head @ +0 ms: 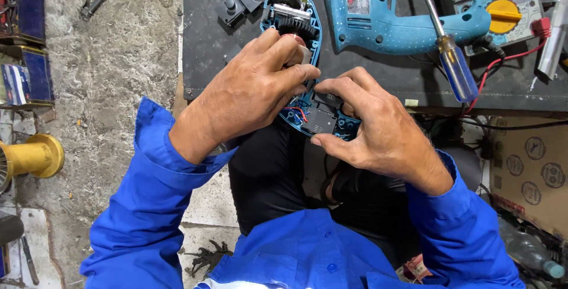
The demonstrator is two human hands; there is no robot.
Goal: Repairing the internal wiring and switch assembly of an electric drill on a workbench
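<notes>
Both hands are on the opened drill half-shell (294, 58), a blue housing lying at the front edge of the dark workbench (207, 40), gear end pointing away, handle end hanging over the edge above the person's lap. Left hand (248, 97) lies across the middle of the shell, fingers curled down and pressed onto the motor section; thumb and fingertips close on something pale grey there, can't tell exactly what. Right hand (370, 123) grips the handle end, thumb under the lower edge, index and middle fingers bent onto the black switch block (319, 118) seated in the handle. Neither hand is spread; both are clamped on the shell. Red and blue wires (297, 113) show between the two hands, just beside the switch block. Black gear (296, 26) and the chuck end are exposed beyond the left fingers. Just right of the shell: a complete blue drill (384, 23) lying on its side. A screwdriver with a blue-and-amber handle (455, 67) lies slanted across that drill's handle. Far right: an analogue multimeter with a yellow dial (503, 14), red lead (503, 61) trailing off it. Loose black switch part (235, 6) sits left of the gear end. Yellow flanged part (35, 156) on the concrete floor, well left.
</notes>
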